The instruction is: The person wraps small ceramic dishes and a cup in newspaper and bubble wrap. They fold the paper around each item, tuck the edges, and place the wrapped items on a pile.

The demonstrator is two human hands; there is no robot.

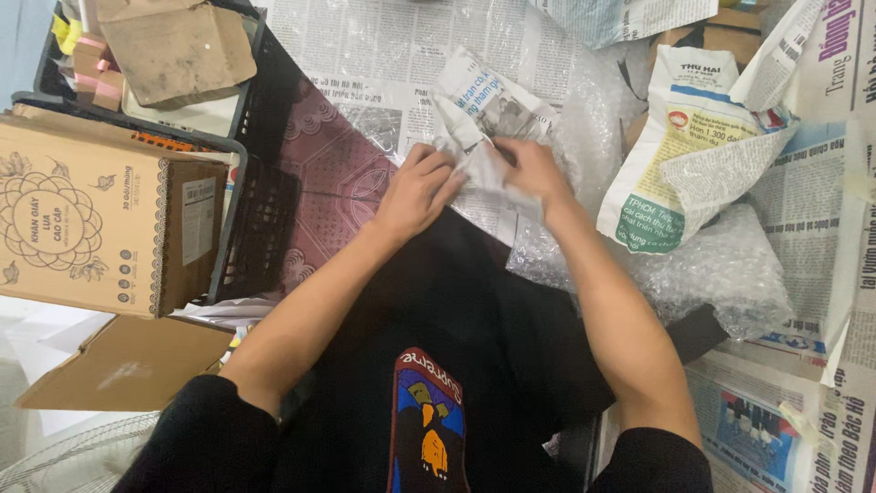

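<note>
1. A newspaper-wrapped bundle (pixel 482 128) was held between both hands, just above the person's lap and in front of the black shirt (pixel 438 365).
2. The left hand (pixel 418 190) was closed on the bundle's near-left corner, fingers curled over folded paper; it appeared to be pinching a flap flat, probably so the wrap would not spring open.
3. The right hand (pixel 534 169) was pressed against the bundle's right side, fingertips tucked into the paper. Whether anything besides paper was gripped could not be told; the contents were hidden.
4. Just beyond the grip, flat newspaper sheets (pixel 383 55) were spread as a work surface, with a patterned maroon mat (pixel 319 173) showing to the left of the grip.
5. Right of the grip, bubble wrap (pixel 721 265) was bunched, touching the right forearm's side; a second paper-wrapped parcel (pixel 684 155) rested on it, near but apart from the held bundle.
6. Well left of the grip, a black plastic crate (pixel 260 228) was seen with a printed cardboard box (pixel 91 219) against it; more cardboard (pixel 178 46) was piled further up.
7. Open room: mostly straight ahead of the grip on the flat sheets. The left was bounded by the crate edge, the right crowded by bubble wrap and the parcel.
</note>
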